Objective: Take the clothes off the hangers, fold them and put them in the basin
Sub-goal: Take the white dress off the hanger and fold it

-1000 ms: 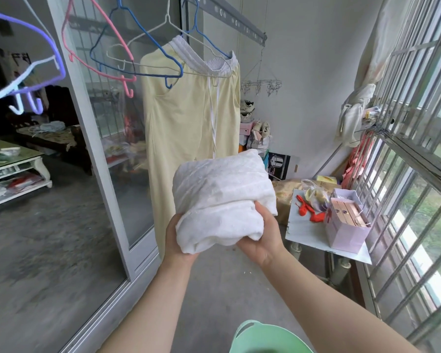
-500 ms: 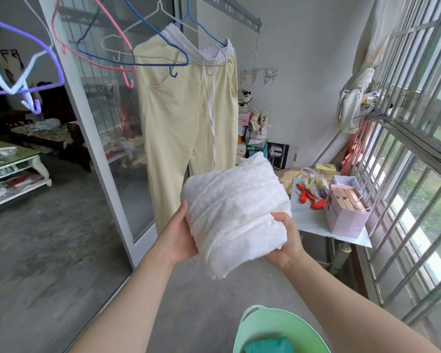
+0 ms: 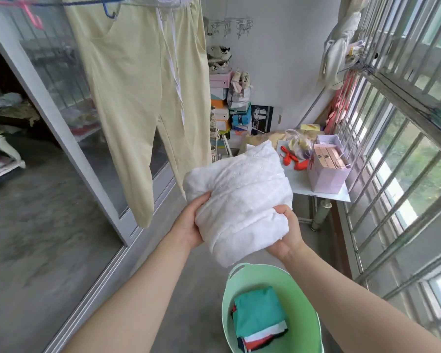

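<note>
A folded white garment (image 3: 239,200) is held between both hands in front of me. My left hand (image 3: 189,222) grips its left edge and my right hand (image 3: 287,235) grips its lower right corner from below. The light green basin (image 3: 308,312) stands on the floor just below, with a folded teal garment (image 3: 259,309) and other folded clothes inside. Pale yellow trousers (image 3: 138,80) hang from a hanger at the top, to the left of the bundle. The ends of a blue hanger (image 3: 110,10) and a pink hanger (image 3: 32,15) show at the top left.
A glass sliding door (image 3: 61,103) runs along the left. A small white table (image 3: 318,193) on the right carries a lilac paper bag (image 3: 326,174) and red items. Stacked shoe boxes (image 3: 229,108) stand at the far wall. Window bars (image 3: 392,138) line the right side.
The view has tipped downward, so the basin and its folded clothes show fully. The white bundle has come lower, closer above the basin, still held by both hands.
</note>
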